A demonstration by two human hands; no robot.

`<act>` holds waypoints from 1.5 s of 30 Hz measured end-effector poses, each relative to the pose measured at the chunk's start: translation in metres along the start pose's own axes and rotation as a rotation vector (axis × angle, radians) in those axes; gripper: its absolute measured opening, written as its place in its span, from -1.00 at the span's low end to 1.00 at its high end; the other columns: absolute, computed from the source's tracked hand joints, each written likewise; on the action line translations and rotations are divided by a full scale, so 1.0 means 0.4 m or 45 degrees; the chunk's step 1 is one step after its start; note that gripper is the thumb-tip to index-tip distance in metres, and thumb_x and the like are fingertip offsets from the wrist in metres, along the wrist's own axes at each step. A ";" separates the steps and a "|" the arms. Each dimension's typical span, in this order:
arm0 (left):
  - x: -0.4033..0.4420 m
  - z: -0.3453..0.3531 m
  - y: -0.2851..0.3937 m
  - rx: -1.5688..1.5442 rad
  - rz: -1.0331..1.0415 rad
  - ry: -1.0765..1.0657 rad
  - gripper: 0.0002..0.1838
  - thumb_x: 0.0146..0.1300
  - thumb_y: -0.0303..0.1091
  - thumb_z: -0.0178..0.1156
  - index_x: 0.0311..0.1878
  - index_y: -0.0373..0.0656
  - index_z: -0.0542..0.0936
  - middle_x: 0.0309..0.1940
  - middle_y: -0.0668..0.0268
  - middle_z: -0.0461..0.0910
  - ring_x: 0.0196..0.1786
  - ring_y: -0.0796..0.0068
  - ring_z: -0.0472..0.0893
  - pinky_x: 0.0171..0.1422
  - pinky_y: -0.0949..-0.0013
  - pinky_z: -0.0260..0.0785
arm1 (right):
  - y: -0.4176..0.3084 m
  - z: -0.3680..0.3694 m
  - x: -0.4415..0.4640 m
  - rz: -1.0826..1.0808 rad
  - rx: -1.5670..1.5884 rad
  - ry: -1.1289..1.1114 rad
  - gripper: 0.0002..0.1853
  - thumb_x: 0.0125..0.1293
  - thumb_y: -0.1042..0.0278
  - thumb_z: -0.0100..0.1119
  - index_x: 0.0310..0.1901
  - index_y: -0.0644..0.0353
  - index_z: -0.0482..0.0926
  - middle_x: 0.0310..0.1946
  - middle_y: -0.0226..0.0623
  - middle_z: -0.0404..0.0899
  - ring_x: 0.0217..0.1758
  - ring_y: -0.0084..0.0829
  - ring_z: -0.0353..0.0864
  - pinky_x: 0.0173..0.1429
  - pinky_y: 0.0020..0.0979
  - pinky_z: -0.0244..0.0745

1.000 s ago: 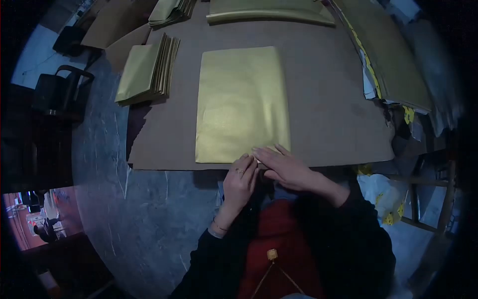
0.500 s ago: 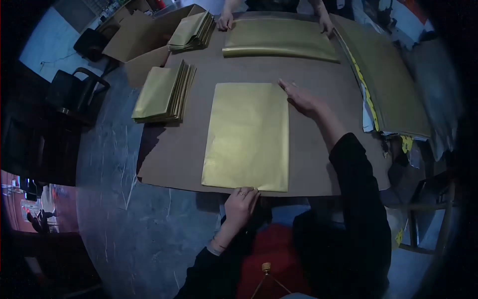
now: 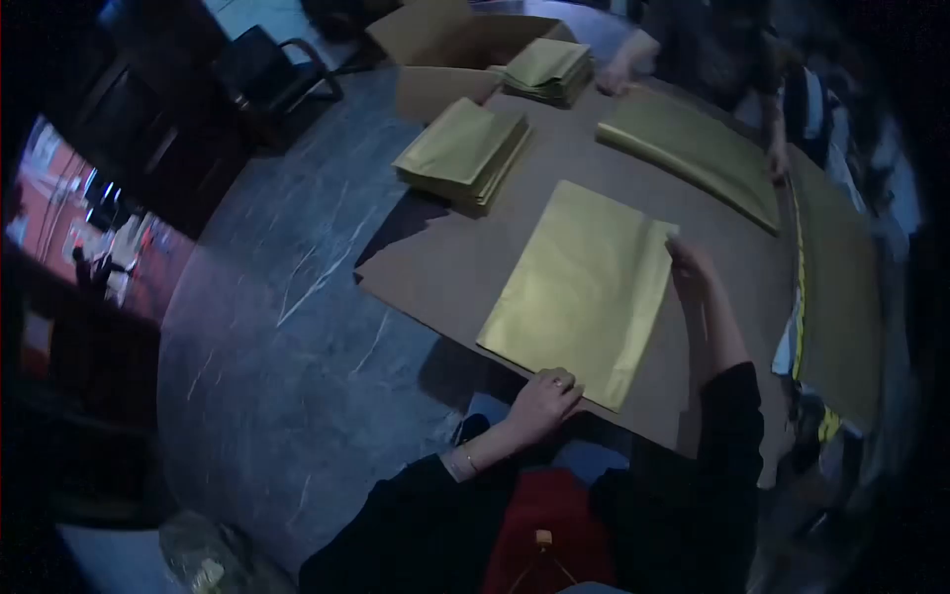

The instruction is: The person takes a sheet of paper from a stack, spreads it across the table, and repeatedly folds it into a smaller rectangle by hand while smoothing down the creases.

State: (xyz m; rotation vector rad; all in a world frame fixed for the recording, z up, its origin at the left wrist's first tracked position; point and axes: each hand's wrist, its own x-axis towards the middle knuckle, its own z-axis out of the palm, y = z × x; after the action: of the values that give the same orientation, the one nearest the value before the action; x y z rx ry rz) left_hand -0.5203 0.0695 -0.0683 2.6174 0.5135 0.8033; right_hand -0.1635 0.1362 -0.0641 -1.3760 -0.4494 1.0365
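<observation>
The left hand (image 3: 542,404) is curling over the near edge of the gold paper (image 3: 579,287) lying just beyond it; I cannot tell any pinch. Farther out, the right hand (image 3: 695,265) is touching the far right corner, fingers close together, apparently steadying it.

1. The front sheet (image 3: 579,292) lies on the table (image 3: 435,282), at its near edge.
2. The left hand (image 3: 546,398) is at the sheet's near edge, the right hand (image 3: 691,259) at its far right corner.
3. Beyond it to the left lies the near stack (image 3: 460,144), with the far stack (image 3: 547,67) behind.
4. The open box (image 3: 430,91) stands left of the far stack.
5. The far sheet (image 3: 693,153) lies before a co-worker (image 3: 703,49).
6. The large pile (image 3: 839,287) lies along the table's right side.
</observation>
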 end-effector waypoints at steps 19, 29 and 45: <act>0.019 -0.036 -0.060 -0.122 -0.283 0.246 -0.37 0.00 -0.35 0.20 0.18 -0.34 0.32 0.22 -0.08 0.25 0.26 -0.05 0.28 0.28 0.10 0.21 | -0.384 0.115 -0.321 -1.644 -0.995 -0.160 -0.65 0.32 0.20 -0.02 0.08 0.14 0.46 0.06 -0.18 0.48 0.10 -0.22 0.48 0.17 -0.20 0.33; 0.033 -0.177 -0.167 -0.319 -0.860 0.215 -0.03 0.04 -0.32 0.29 0.43 -0.22 -0.10 0.38 -0.06 0.01 0.40 -0.08 0.08 0.40 0.09 0.05 | 0.033 -0.029 -0.527 -1.392 -1.624 -0.758 -0.58 0.20 0.49 -0.02 0.08 -0.18 0.49 0.24 -0.36 0.36 0.27 -0.27 0.38 0.37 -0.15 0.20; 0.090 -0.206 -0.190 -0.017 0.063 -0.809 -0.48 0.24 -0.16 0.13 0.27 -0.05 0.36 0.30 0.26 0.30 0.38 0.21 0.21 0.47 0.00 -0.11 | 0.144 -0.080 -0.574 -0.719 -1.849 -0.724 -0.29 0.23 0.13 0.07 0.38 0.05 0.06 0.44 -0.15 -0.10 0.50 -0.20 -0.12 0.49 -0.03 -0.22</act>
State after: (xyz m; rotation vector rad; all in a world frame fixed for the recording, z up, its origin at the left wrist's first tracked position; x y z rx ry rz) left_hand -0.5587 0.1700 -0.0204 2.6774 0.2553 -0.0381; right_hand -0.2753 -0.0747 -0.0561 -1.9152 -2.1699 0.5111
